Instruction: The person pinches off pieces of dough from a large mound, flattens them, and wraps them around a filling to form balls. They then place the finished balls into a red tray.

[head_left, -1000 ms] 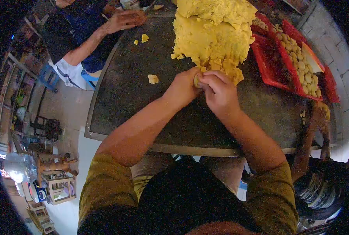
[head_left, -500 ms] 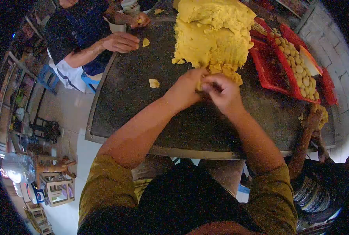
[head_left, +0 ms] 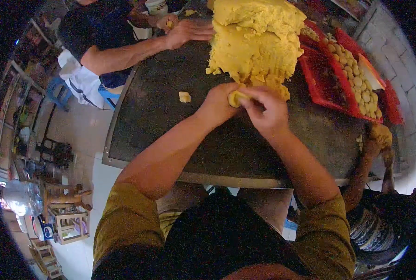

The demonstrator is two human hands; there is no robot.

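Between my two hands is a small piece of yellow dough (head_left: 236,98), held just in front of a big yellow dough mass (head_left: 257,49). My left hand (head_left: 218,103) curls around the piece from the left. From the right, my right hand (head_left: 267,108) pinches at it with thumb and fingers. Crumbly bits of the mass lie right behind my fingers. A loose dough lump (head_left: 184,97) rests on the dark table (head_left: 170,135), left of my left hand.
At the right, red trays (head_left: 327,88) stand, one filled with several round dough balls (head_left: 359,86). A co-worker's hand (head_left: 187,35) reaches to the mass from the left. Another co-worker's hands (head_left: 380,135) work at the right edge. White containers (head_left: 156,6) stand at the back left.
The left co-worker's hand has moved right to the big dough mass, and the small bit near it is no longer visible. The piece in my hands shows more clearly now.
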